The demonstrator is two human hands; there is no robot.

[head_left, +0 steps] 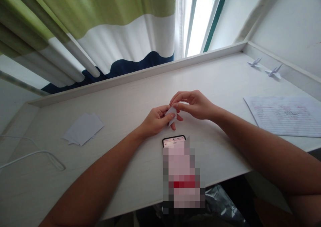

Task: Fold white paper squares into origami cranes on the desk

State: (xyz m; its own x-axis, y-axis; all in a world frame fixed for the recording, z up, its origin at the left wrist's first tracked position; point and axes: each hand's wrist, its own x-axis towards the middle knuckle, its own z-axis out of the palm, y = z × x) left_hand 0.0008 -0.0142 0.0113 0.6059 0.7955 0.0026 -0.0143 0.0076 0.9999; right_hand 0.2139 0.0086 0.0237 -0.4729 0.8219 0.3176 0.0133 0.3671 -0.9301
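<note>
Daylight is let in by a barred window (198, 16) at the back, with a green, white and navy curtain (140, 31) hung beside it, so the white surface (213, 73) is lit nicely enough for fiddly paper stuff.

A small folded piece of paper (172, 110) is held over the middle of the surface, just beyond the top end of a phone (174, 140). It's pinned under the thumb of the left hand (157, 120), with fingers behind, so that grip is closed on it. With the right hand (194, 103), the grip looks nearly closed too, the upper corner being pinched by thumb and fingertips; how firmly can't be told from here.

For a clean crease, the piece is best kept steady by the left thumb while the edges are lined up at the corner, and only then pressed. If that's rushed, the point could easily be skewed. Sharper folds might be had against the surface, tbh.

As for the rest, a loose stack of paper (85, 128) is spread at the left, near a white cable (37, 151). Written-on lined sheets (286, 115) are laid at the right, and two folded paper models (274, 71) are parked by the raised border.
</note>
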